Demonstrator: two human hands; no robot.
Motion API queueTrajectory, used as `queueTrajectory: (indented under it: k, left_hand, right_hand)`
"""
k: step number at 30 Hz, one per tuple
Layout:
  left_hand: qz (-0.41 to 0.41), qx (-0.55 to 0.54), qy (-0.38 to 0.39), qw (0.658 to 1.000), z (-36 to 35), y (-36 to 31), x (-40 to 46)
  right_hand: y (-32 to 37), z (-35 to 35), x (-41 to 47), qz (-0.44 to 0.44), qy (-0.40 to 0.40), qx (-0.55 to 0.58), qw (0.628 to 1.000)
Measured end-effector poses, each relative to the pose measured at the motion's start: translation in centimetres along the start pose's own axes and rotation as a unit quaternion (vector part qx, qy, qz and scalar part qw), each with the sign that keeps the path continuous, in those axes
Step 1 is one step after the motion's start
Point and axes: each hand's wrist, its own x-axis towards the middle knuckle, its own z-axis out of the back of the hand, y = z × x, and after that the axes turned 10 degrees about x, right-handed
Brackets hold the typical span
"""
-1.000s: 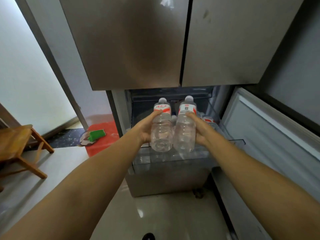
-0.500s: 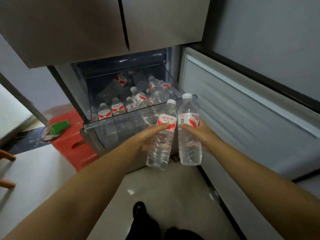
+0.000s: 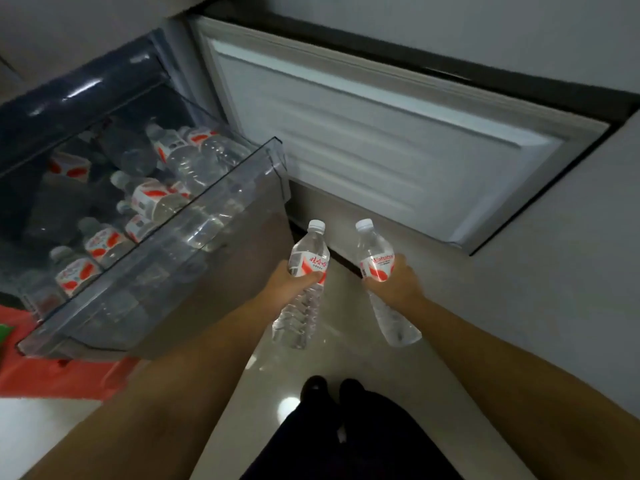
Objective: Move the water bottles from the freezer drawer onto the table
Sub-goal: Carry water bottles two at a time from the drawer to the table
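Two bottles [image 3: 306, 268] [image 3: 375, 263], each held mid-label in one hand's grip.

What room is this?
Probably a home kitchen: there is a fridge with its freezer door swung open, a clear drawer full of water bottles pulled out, and a shiny tiled floor.

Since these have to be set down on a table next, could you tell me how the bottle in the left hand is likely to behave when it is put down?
The bottle in the left hand looks full, so probably heavy for its size. Its tall, narrow shape may tip if set down tilted. The left hand grips the label band; straight from the freezer drawer, it could be slippery.
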Motion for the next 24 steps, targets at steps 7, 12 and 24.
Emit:
queueTrajectory:
  k: [7,12,24]
  left_hand:
    - [-0.058,0.119,0.126,0.983,-1.9,-2.0,3.8]
    - [-0.095,0.201,0.191,0.956,-6.8,-4.8,4.3]
    - [-0.189,0.376,0.329,0.845,-26.2,-8.5,-2.9]
  right_hand:
    - [-3.7,0.8,-2.2,-0.100,-0.091,0.032,0.990]
    - [-7.0,2.7,-5.2,-0.163,-0.170,0.090,0.968]
    - [-20.4,11.7,-18.2,-0.301,-0.379,0.244,0.841]
